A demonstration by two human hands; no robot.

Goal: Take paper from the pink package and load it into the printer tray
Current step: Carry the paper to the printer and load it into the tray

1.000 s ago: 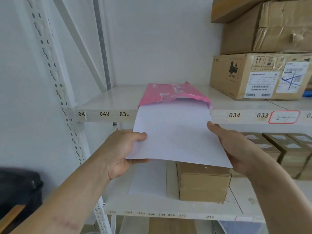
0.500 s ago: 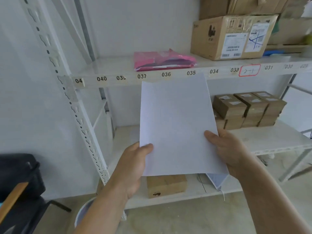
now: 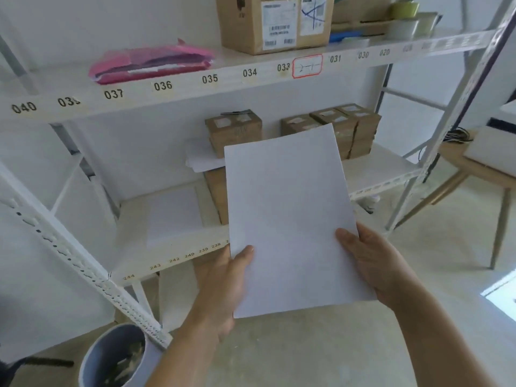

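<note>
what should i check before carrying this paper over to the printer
1. Both hands on the paper: ok, left hand and right hand grip its lower corners.
2. Paper clear of the pink package: ok, package lies apart on the upper shelf.
3. Sheets flat, not creased: ok.
4. How many sheets: cannot tell.
5. Printer tray open: cannot tell, not in view.
6. Path past the bin: ok, it stands off to the left.
</note>
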